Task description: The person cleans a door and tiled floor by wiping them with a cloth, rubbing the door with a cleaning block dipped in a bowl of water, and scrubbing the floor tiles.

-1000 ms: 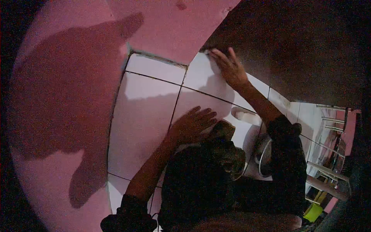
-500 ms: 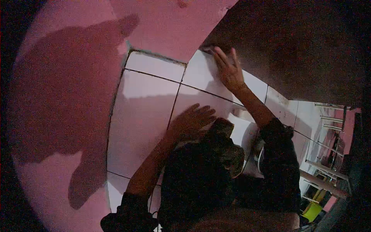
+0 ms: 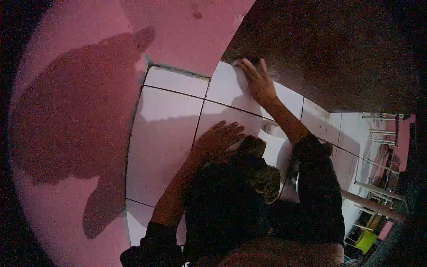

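Over the floor (image 3: 167, 155), we are holding our left hand (image 3: 217, 136) unclenched; by the brown surface (image 3: 329, 58), we cannot tell whether our right hand (image 3: 259, 82) is grasping anything.

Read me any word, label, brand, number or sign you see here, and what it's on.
None can be read: the pink wall, floor tiles and dark brown surface show no lettering.
The yellow-green item at the right edge is too small and blurred to tell.
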A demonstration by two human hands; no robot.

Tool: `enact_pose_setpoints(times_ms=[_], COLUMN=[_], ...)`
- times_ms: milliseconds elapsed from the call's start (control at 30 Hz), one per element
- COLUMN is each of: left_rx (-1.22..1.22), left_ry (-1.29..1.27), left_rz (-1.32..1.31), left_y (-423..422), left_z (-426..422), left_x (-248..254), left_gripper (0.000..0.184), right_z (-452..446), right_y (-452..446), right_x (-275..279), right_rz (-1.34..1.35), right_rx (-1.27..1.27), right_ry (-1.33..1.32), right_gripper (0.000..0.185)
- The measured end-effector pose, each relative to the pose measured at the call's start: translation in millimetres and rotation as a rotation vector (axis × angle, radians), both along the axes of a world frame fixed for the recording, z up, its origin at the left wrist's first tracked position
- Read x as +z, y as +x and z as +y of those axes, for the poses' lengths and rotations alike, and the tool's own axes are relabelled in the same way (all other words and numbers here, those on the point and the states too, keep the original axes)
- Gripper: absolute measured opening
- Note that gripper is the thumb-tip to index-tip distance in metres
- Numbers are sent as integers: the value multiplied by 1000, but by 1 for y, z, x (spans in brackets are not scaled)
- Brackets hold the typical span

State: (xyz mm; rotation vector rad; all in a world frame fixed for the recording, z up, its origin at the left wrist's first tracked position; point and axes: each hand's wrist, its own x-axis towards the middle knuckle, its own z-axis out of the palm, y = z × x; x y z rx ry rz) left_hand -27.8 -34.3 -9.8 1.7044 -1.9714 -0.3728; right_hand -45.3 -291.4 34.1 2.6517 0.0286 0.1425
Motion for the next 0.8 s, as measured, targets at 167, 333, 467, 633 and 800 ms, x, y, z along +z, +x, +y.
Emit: enact_pose_setpoints(times_ms=[167,333,467,633,800], left_rx=[15,27,15,38,66], left_ry=[-21,-20,5,-8,-16], left_rz=[46,-97,-71,-104,-69], left_y=[2,-1,0,-4,-5], left_z=[5,-1,1,-1,5], left_x=[8,4,9,-1,13], left_gripper=[56,56,57,56,55], right_z=[-14,4,13,-6,-24], right_y=[-40,-28,-13,6,7], right_x=[34,75,95,101,119], right_rz=[53,-134,-347,-453,-524], right_rx=[-78,-71,-61,-6,183], right_ry=[-16,95,180,73,44], right_gripper=[67,63,61,55,46])
